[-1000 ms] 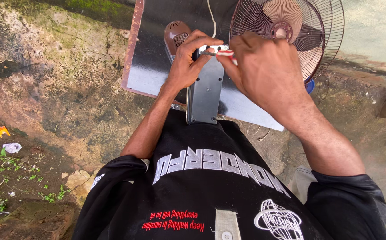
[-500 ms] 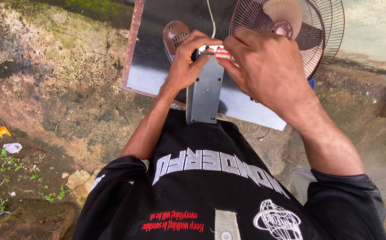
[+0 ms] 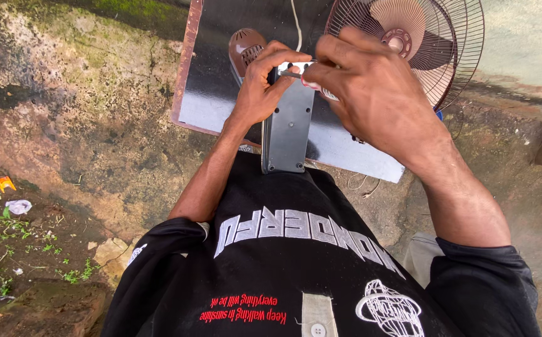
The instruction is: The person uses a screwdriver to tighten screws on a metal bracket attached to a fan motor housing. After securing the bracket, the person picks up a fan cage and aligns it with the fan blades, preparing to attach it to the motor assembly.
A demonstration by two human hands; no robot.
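Barely anything has moved since a second ago: both hands have stayed locked at the top of the grey panel [image 3: 288,128], and the right one has only crept a touch leftward over it. Far left, orange and white scraps [image 3: 10,195] lie on the mossy ground. Moving in, the left hand [image 3: 263,84] is wrapped around the panel's upper left edge, thumb over the top, with the brown motor housing [image 3: 244,48] just behind it. That panel stands tilted from the person's chest up onto the dark board [image 3: 211,87], squarely between the two hands. Next, the right hand [image 3: 371,93] is closed on a red-and-white screwdriver [image 3: 311,80], its metal shaft pointing left at the panel's top. Behind it sits the fan [image 3: 424,43], same as before.
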